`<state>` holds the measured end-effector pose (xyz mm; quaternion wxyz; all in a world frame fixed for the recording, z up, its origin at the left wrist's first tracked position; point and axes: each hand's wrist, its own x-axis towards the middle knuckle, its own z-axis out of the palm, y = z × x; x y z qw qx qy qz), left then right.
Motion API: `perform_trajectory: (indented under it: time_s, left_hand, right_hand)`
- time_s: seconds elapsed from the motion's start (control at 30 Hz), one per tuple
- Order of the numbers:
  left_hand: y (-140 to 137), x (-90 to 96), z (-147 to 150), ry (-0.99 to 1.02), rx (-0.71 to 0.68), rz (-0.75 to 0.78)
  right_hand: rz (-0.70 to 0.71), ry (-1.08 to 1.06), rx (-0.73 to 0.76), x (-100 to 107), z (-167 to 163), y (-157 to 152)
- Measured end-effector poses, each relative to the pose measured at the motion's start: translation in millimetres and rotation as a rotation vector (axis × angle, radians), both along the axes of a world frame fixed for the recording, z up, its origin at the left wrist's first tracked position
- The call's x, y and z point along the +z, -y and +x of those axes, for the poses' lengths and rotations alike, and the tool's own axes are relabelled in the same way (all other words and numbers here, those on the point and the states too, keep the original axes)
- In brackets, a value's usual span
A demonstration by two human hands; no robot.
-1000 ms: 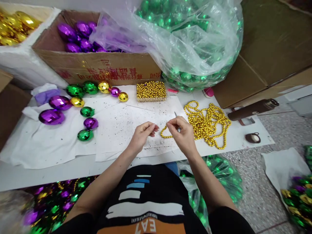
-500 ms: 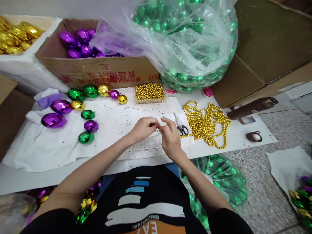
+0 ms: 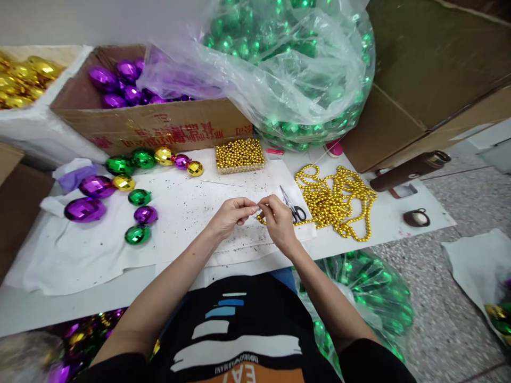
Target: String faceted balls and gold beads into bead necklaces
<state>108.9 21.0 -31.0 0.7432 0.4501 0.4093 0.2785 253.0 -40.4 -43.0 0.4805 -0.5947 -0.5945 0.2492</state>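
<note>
My left hand [image 3: 230,216] is closed in a pinch, its fingertips meeting those of my right hand [image 3: 278,219] over the white cloth. Between the fingertips is a thin thread, mostly hidden by the fingers. A few gold beads show just under my right fingers, in line with the gold bead string [image 3: 333,205] heaped to the right. Black-handled scissors [image 3: 294,207] lie beside my right hand, blades pointing away from me. Beyond the hands stands a clear tray of loose gold beads [image 3: 239,154]. A thin needle-like line [image 3: 223,183] lies on the cloth before it.
Shiny purple, green and gold ornaments [image 3: 146,215] lie in an arc at left. Behind stand a cardboard box [image 3: 159,125] of purple ornaments and a plastic bag [image 3: 311,90] of green ones. A brown flask [image 3: 411,171] and small brown cup [image 3: 416,217] are at right.
My hands have drawn together, fingertips now touching, and the right fingers have curled in. Gold beads now show below the right hand. The whole view has shifted slightly.
</note>
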Motion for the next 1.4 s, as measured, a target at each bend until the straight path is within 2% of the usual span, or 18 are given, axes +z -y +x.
perform_trajectory:
  time_s: [0.13,0.27,0.43,0.63,0.77,0.83,1.0,1.17,1.27,1.33,1.4]
  left_hand:
    - [-1,-1.2,-3,-0.021,0.008,0.055]
    - [4,-9.8,-1,-0.055,0.141,0.136]
    - [16,-18.0,5,-0.138,0.242,0.240]
    - [27,-21.5,7,-0.295,0.305,0.509]
    - [28,-21.2,5,-0.364,0.298,0.651]
    - [28,-23.0,5,-0.322,0.304,0.620]
    - [27,-31.9,3,-0.079,0.332,0.403]
    - [23,-33.9,-11,0.120,0.199,0.312]
    - [22,-32.3,-16,0.175,0.124,0.075]
    - [23,-31.1,-15,0.193,0.133,-0.078]
    - [24,-29.8,-13,0.215,0.171,-0.159]
  right_hand:
    - [0.087,0.128,-0.001,-2,2,1]
    - [0.234,0.324,-0.124,-4,-2,5]
    - [0.237,0.542,-0.119,-7,-14,12]
    - [0.260,0.570,-0.140,-13,-21,7]
    - [0.288,0.484,-0.154,-16,-24,4]
    - [0.282,0.386,-0.180,-17,-25,4]
    - [0.203,0.203,-0.179,-14,-23,5]
    - [0.099,0.025,-0.099,-5,-18,6]
    - [0.057,0.005,-0.055,-3,-19,7]
    - [0.070,0.040,-0.081,-4,-21,9]
    - [0.116,0.130,-0.115,-6,-23,12]
